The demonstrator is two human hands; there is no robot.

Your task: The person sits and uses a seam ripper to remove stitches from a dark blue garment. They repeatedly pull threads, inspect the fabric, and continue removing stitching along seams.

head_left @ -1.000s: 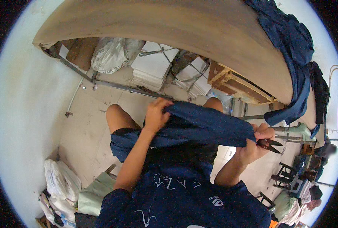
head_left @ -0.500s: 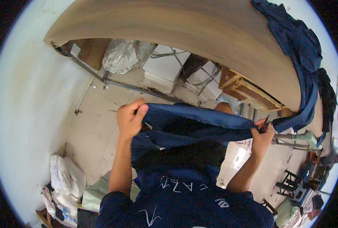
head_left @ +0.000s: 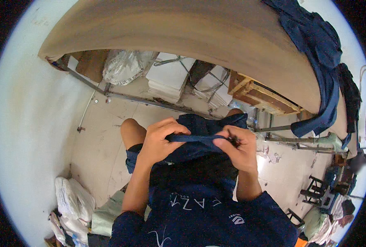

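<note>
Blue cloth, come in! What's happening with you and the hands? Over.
Left hand, right hand: both gripping blue cloth. Cloth spans between them. Dark thing in right hand, mostly hidden. Nothing seen blocking them.

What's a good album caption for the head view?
Left hand and right hand pinch dark blue cloth before a tan table.

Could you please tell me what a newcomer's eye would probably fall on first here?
Probably the person's left hand and right hand, near the middle, gripping a narrow band of navy cloth between them over the lap. Next might come the large tan-covered table curving across the top, with dark blue fabric draped at its right end. Beneath it, a white stack stands beside a pale plastic sack.
</note>
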